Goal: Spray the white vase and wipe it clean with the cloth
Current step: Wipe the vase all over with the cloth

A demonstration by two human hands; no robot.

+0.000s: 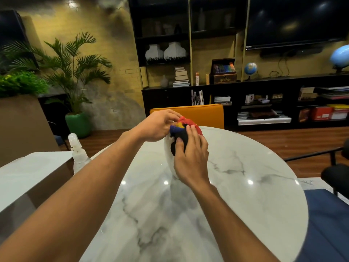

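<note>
Left hand (pixel 158 127) pinches the cloth (pixel 181 129) atop the white vase (pixel 168 154), right hand (pixel 190 159) presses it flat-fingered; shelf box (pixel 224 77) reads "Harry Potter".

left hand (pixel 158 127) pinches cloth (pixel 188 122) | right hand (pixel 190 161) presses cloth on white vase (pixel 168 148)

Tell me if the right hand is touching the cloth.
Touching. The head view shows the right hand laid on the cloth, pressing it against the vase.

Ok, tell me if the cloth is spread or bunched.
Bunched: the multicoloured cloth lies in crumpled folds atop the white vase, left hand pinching it, right hand pressing it.
</note>
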